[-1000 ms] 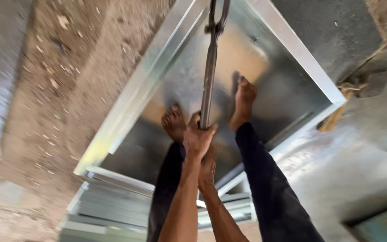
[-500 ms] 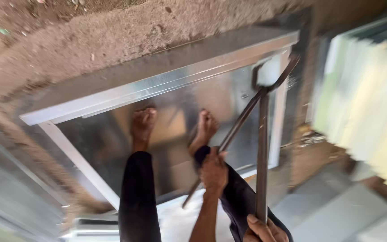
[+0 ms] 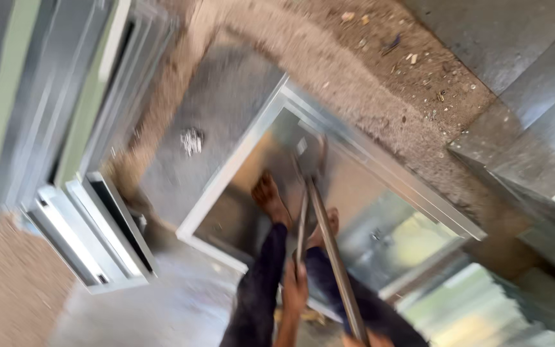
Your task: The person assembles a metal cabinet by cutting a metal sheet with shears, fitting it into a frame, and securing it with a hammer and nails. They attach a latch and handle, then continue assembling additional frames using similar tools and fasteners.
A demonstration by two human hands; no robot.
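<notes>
Long grey metal two-handled tongs (image 3: pixel 319 225), each handle gripped by a closed left hand (image 3: pixel 295 289) and right hand (image 3: pixel 362 338), jaws down on shiny sheet-metal panel (image 3: pixel 380 225) for leverage.

Sheet-metal panel (image 3: pixel 380 225): galvanised look, glossy, reflective, with smooth folded rim. Long-handled tool (image 3: pixel 329 244): dull grey metal rods, matt. Ground (image 3: pixel 380 71): rough, gritty concrete and dirt; trouser legs (image 3: pixel 261 289) dark matt cloth.

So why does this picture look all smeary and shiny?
Head view: the camera is swinging, so the stacked metal frames at left smear into streaks; the metal sheet on the floor mirrors warm light as glare; the long-handled tool and hand look soft.
</notes>
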